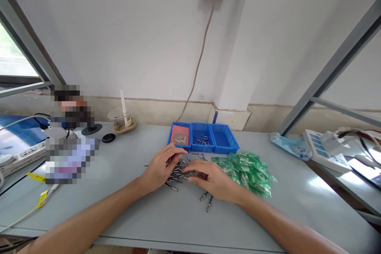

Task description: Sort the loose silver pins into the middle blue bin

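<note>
A heap of pop rivets, thin dark pins with silver ends, lies on the grey table between my two hands. My left hand curves over the heap's left side, its fingers bent and thumb apart. At the right side is my right hand, its finger and thumb spread with a gap between them. No held rivet shows in either hand, though the fingers hide part of the heap. Two loose rivets lie just below my right hand. Behind the heap, the middle blue bin contains several rivets.
The left blue bin holds a pink card and small pale pieces; another blue bin adjoins on the right. Green plastic packets are piled beside my right hand. Power strips and cables flank the table. A blurred person is at left.
</note>
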Available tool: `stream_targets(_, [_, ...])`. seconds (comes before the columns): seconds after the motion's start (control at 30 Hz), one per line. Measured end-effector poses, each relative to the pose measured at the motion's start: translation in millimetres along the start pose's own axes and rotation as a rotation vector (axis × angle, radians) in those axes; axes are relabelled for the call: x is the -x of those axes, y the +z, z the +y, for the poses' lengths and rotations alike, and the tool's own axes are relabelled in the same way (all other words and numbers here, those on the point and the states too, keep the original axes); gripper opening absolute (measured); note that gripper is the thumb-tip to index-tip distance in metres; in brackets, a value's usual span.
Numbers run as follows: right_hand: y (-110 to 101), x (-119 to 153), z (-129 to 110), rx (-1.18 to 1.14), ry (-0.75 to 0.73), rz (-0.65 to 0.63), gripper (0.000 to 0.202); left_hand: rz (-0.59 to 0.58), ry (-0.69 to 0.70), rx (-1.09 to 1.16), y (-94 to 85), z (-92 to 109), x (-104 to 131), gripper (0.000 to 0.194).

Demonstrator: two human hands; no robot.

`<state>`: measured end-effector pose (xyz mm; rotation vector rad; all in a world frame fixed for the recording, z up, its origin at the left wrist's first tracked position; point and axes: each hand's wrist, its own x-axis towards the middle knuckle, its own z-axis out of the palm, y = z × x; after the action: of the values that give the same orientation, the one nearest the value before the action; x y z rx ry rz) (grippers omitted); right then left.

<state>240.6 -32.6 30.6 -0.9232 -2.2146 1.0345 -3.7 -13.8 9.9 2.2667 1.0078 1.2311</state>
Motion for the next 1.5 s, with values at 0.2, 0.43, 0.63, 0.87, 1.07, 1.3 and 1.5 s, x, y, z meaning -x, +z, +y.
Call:
stream_targets(0.2, [-1.5, -2.6, 3.6, -0.011, 0.014, 0.087, 0.02, -0.054, -0.039, 0.008, -0.9, -0.3, 0.4, 0.025])
stream_targets(0.43, [-6.0, -5.8, 7.8, -0.057, 0.064, 0.276, 0.017, -0.05, -0.03, -0.021, -2.1, -5.2, -0.7, 0.024])
stream_targets(0.63, [-7.8, -6.2, 11.4, -0.091, 0.132, 0.413, 0.019, -0.023, 0.054, -0.092, -5.4, -6.1, -2.6, 0.025])
stream_targets(0.87, [-9.7, -6.3, 16.4, -0.244, 0.149, 0.515, 0.022, -0.027, 0.065, -0.104, -5.5, -7.6, -1.9, 0.025])
stream_targets(1.07, [-9.4, -7.2, 21.4, -0.323, 0.191, 0.511, 0.018, -0.04, -0.027, -0.067, -6.7, -6.2, -1.6, 0.029])
stream_targets(1.3, [-9.3, -8.9, 18.7, -0.322, 0.218, 0.536, 0.024, -0.102, -0.101, -0.039, -5.0, -4.4, 1.1, 0.03])
stream_targets(1.5, [-8.3, -8.4, 21.3, -0.311, 0.217, 0.511, 0.021, -0.12, 0.042, -0.119, -3.3, -7.4, 2.9, 0.028])
